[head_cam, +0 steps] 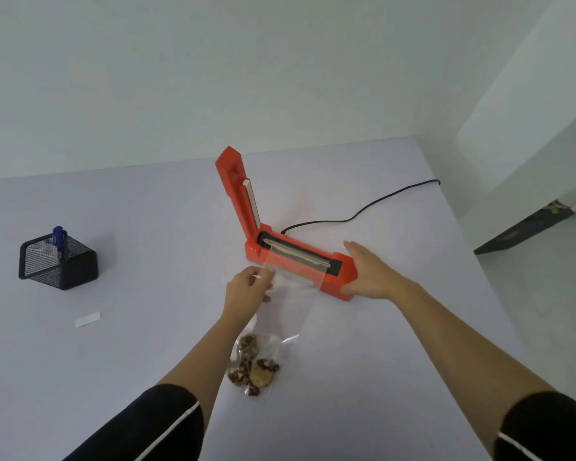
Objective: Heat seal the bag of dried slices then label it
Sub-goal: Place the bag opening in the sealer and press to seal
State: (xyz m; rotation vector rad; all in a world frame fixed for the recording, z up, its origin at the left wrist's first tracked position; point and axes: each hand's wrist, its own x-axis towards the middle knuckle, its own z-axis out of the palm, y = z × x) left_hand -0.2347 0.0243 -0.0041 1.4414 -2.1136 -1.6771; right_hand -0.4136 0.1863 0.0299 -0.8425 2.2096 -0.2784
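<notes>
left hand (pixel 246 291): pinches the left edge of the clear bag (pixel 290 311) near its mouth.
bag: mouth lies across the open red sealer (pixel 343 277), at 1 o'clock from the left hand.
dried slices (pixel 251 364): at the bag's bottom, 6 o'clock of the left hand.
right hand (pixel 369 274): fingers straight and together, resting on the sealer's right end.
label (pixel 88 319): flat on the table (pixel 147 227), 9 o'clock of the left hand.
pen holder (pixel 59 262): 10 o'clock.

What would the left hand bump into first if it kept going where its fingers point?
Most likely the red sealer, at the near side of its base. The left hand pinches the clear bag by its open end and points up and right toward it, though depth is hard to judge.
</notes>
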